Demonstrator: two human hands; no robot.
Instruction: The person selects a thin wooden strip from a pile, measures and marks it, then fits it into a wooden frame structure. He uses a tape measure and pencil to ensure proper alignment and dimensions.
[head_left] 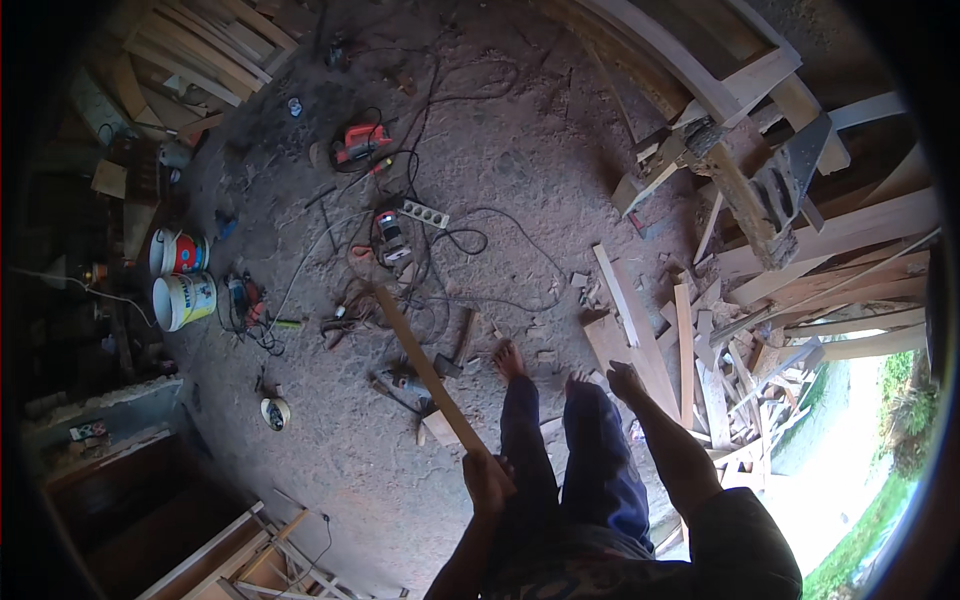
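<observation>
My left hand [488, 482] is closed around the near end of a long, narrow wooden strip [425, 365], which slants away to the far left over the floor. My right hand [627, 380] is stretched forward on the right, above or beside a pale board [652, 372]; whether it touches the board I cannot tell. Its fingers look extended, with nothing visible in them. Close to that hand lie a thin, light strip [615, 290] and an upright-looking narrow plank [684, 350]. My bare feet stand between the two hands.
Cables, a power strip [425, 214] and a red power tool [362, 142] lie across the dusty floor ahead. A hammer [466, 335] is near my foot. Buckets [185, 301] stand left. Scrap wood [740, 380] is heaped right, beneath a timber frame [760, 75].
</observation>
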